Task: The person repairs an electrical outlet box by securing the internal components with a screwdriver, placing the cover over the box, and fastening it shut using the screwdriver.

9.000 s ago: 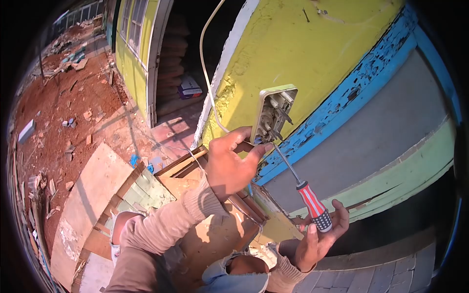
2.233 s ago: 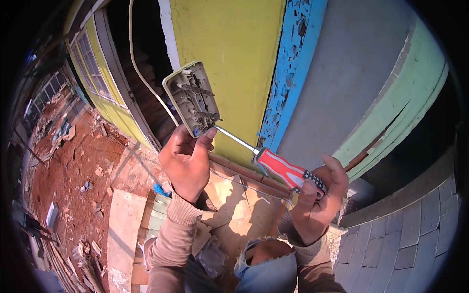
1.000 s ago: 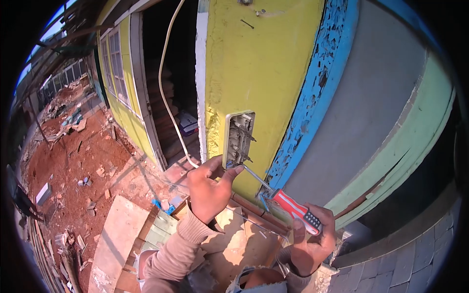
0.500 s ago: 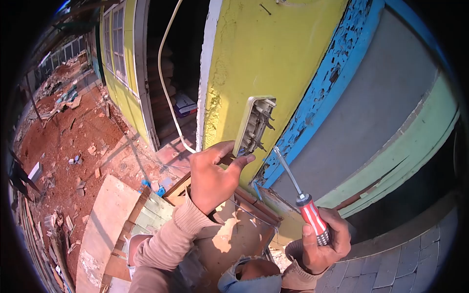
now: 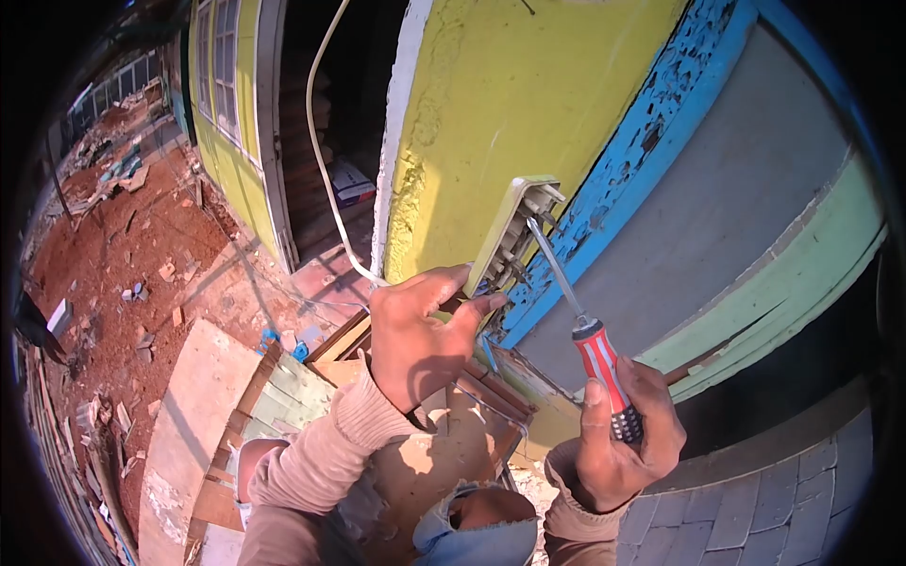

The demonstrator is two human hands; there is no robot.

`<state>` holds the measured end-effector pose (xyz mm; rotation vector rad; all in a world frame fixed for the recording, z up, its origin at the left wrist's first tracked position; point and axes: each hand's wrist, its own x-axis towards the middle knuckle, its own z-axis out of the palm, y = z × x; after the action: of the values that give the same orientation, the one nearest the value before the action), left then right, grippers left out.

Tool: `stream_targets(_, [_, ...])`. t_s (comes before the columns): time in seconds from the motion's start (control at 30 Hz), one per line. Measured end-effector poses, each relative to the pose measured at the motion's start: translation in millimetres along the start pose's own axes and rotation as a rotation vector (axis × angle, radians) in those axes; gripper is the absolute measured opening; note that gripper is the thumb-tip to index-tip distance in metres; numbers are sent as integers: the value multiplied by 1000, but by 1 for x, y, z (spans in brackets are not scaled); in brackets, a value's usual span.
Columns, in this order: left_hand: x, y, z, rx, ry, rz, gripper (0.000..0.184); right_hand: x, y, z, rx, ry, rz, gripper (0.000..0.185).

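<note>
My left hand point(image 5: 420, 330) pinches the lower end of a long white plastic power strip point(image 5: 497, 241) between thumb and fingers. The strip is held up on end, and its inner side with ribs and posts faces right. A white cable point(image 5: 326, 156) hangs in a curve and ends behind my left hand; its join is hidden. My right hand point(image 5: 630, 439) is closed round the red, white and black handle of a screwdriver point(image 5: 596, 354). The metal tip points up at the strip's inner side, near its upper posts; whether they touch I cannot tell.
Behind the strip stands a yellow wall point(image 5: 528, 104) beside a peeling blue frame point(image 5: 651, 132). Wooden boards point(image 5: 203, 396) lie below on the left. Red soil with rubble point(image 5: 123, 264) spreads beyond. Grey paving point(image 5: 755, 500) is at lower right, and a dark doorway point(image 5: 297, 57) opens behind the cable.
The power strip has tilted and shifted a little right. The screwdriver has risen, bringing its tip from below right of the strip to its inner side.
</note>
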<state>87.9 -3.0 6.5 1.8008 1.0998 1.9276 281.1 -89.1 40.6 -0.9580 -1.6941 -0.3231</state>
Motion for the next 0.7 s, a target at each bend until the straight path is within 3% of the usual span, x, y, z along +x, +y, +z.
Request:
stream_targets(0.27, [0,4,0,-54,-55,98,24,-2,2,4,81,26,56,27])
stream_targets(0.37, [-3,3,1,-122,-87,16,22,-4,1,4,68,37,26,25])
stream_targets(0.43, [-5,2,3,-241,-111,-147,21,-8,-2,2,52,56,14,24])
stream_targets(0.7, [-4,3,0,-208,-150,-173,21,-10,1,1,10,68,10,24])
